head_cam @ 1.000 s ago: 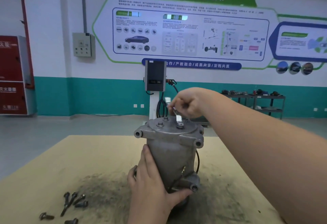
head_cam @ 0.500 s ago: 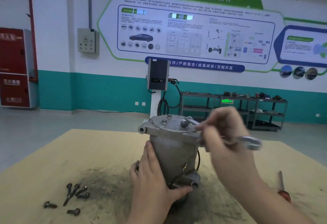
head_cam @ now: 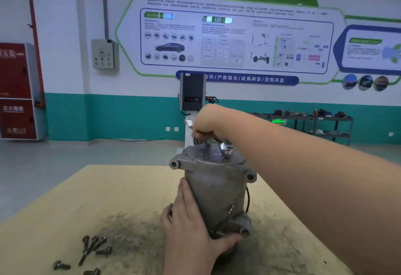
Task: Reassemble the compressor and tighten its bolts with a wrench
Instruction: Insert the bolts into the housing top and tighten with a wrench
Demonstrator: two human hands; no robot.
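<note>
Standing upright on the table (head_cam: 65,198), the grey, grimy compressor (head_cam: 213,190) is clasped at seven o'clock by the left hand (head_cam: 191,220); at twelve o'clock, the right hand (head_cam: 211,122) grips a wrench (head_cam: 222,146) on a top bolt (head_cam: 227,152).

Single head-worn wide-angle view, facing forward and slightly down across the worktop (head_cam: 65,198).

The camera sits close above the near worktop edge: both forearms enter from the lower frame, and the compressor (head_cam: 214,190) stands at centre, within arm's reach. The upper half takes in the far wall with its poster (head_cam: 234,33); straight edges bow toward the frame's borders.
</note>
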